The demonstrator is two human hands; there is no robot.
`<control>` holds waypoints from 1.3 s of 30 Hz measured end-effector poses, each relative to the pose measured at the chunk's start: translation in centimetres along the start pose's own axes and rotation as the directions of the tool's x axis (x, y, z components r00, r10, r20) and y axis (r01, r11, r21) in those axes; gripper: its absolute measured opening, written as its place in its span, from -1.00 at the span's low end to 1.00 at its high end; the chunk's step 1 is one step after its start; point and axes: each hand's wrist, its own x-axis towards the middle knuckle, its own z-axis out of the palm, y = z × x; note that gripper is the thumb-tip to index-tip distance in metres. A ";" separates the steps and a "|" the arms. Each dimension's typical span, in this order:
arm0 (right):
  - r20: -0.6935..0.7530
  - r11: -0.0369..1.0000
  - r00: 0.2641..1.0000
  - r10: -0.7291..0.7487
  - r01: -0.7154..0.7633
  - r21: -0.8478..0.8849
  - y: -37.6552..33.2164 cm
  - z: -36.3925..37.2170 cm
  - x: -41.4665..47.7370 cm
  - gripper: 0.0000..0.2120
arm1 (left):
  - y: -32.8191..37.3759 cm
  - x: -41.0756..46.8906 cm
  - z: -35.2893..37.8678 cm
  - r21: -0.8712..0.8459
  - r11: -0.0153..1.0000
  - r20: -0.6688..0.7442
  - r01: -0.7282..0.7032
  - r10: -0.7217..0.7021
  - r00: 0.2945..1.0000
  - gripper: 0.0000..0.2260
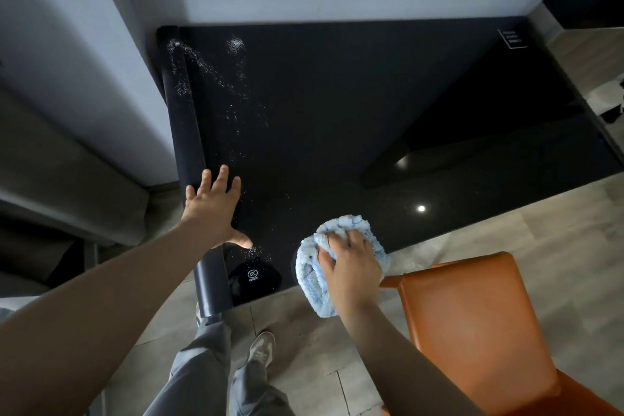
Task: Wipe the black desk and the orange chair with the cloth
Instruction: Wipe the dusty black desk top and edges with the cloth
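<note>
Cloth: blue cloth [309, 268] bunched at the near edge of the black worktop [337, 111], placed to wipe
Right grip [351, 263]: clenched over the cloth; pressing down
Left grip [216, 209]: released, flat on the left edge; probably bracing
Residue: white specks [202, 67] at left, unwiped
Orange chair [472, 324]: beside, near right

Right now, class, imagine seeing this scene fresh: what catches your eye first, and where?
The fluffy blue cloth, gripped by the right hand at the black desk's near edge, stands out first. White specks trail down the desk's left side towards the left hand. An orange chair glows at lower right.
</note>
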 end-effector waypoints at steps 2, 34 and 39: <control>0.012 1.000 1.000 0.006 -0.006 0.003 0.3 -0.2 -0.7 -0.78 | 0.0 0.0 0.0 0.012 1.000 -0.003 0.004 -0.004 1.000 0.20; -0.008 0.985 0.989 0.147 -0.146 0.088 -2.8 -6.9 2.4 -0.79 | -1.9 -0.4 -3.3 -0.330 0.943 -0.121 -0.048 0.008 0.993 -0.19; -0.036 0.981 0.991 0.129 -0.122 0.153 -7.2 -6.8 7.2 -0.76 | -5.3 0.9 -5.4 -0.323 0.943 -0.193 -0.077 0.014 0.981 -0.42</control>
